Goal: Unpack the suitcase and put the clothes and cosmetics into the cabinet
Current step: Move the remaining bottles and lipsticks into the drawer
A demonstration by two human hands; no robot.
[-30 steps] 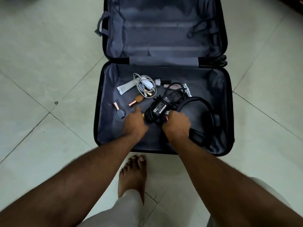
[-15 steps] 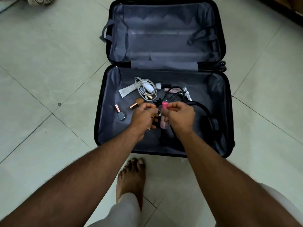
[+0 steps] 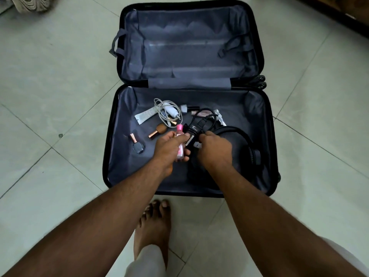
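The suitcase [image 3: 127,160] lies wide open on the tiled floor [image 3: 50,76] in front of me, its far half showing only grey lining and straps, its near half holding everything that remains. My bare foot [image 3: 153,222] stands just outside the near edge.

At the right of the near half sit my black headphones [image 3: 247,148], their band arching up beside my right wrist. Next to them, toward the middle, is the black power adapter [image 3: 194,129] with its coiled black cable [image 3: 207,116]. Farther back to the left lies a white charger [image 3: 171,111] wrapped in its white cord, resting over a white tube [image 3: 144,115]. A small dark bottle [image 3: 189,108] lies just beyond the adapter's cable.

My left hand [image 3: 169,148] grips a small pink-capped bottle [image 3: 179,129], fingers curled around its body, the cap poking out above my knuckles. My right hand [image 3: 214,150] has its fingers curled at the adapter, and I cannot tell whether they pinch it or only touch it.

Left of my hands, on the lining, lie a rose-gold makeup brush [image 3: 157,131] and, nearer the wall, a nail polish bottle [image 3: 136,144] with a coppery cap.
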